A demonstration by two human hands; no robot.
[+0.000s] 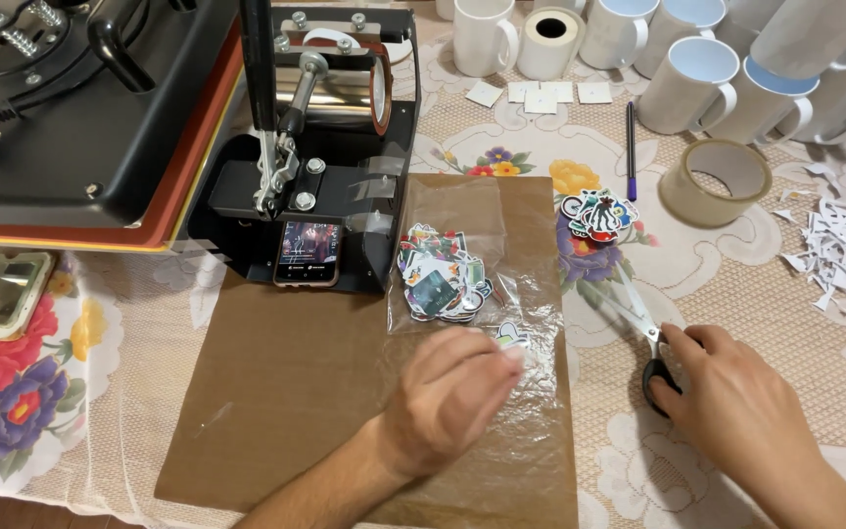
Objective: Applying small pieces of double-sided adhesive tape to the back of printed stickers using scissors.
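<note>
While the left hand [457, 392] is pinching 1 small sticker [511, 337] just below the sticker pile [440, 274], the right hand [736, 402] is gripping scissors [638, 323] right of it; the sticker is risking slipping or creasing.

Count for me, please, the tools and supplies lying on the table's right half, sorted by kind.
Scissors, under the right hand: 1
Tape rolls: 2, one brown, one white
Pen: 1
Small white paper squares: 4
Total: 8
The mugs run off the frame, so they are left uncounted.
</note>
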